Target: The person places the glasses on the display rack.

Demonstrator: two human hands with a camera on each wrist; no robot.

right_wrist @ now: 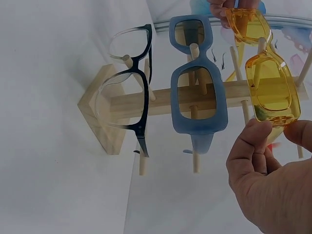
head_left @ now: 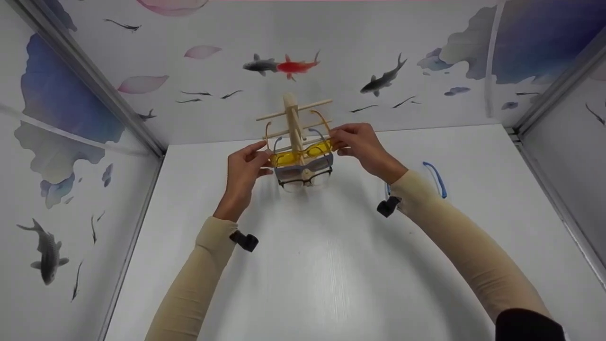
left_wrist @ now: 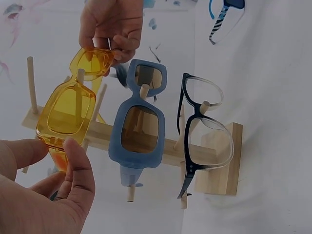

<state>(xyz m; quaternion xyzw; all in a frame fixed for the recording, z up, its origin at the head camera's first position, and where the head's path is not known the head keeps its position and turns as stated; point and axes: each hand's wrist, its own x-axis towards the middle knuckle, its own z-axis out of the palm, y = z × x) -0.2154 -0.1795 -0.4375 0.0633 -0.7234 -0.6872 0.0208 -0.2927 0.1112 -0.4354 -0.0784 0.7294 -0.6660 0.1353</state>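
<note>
My left hand (head_left: pixel 240 174) and right hand (head_left: pixel 363 146) hold a pair of yellow see-through glasses (head_left: pixel 316 148) by opposite ends of the front. In the left wrist view, thumb and fingers pinch the yellow frame near its hinge; the right wrist view shows the same grip at the other end. The glasses are at a wooden display stand (head_left: pixel 291 109), level with one of its pegs and above two other pairs. Directly below sit blue-grey sunglasses (left_wrist: pixel 137 155) with brown lenses. Lowest on the stand are black-and-clear glasses (right_wrist: pixel 145 92).
Blue glasses (head_left: pixel 438 177) lie on the white table (head_left: pixel 303 284) beyond my right wrist, partly hidden by the sleeve. Bare pegs (head_left: pixel 322 103) stick out near the stand's top. A wall (head_left: pixel 341 28) painted with fish rises close behind the stand.
</note>
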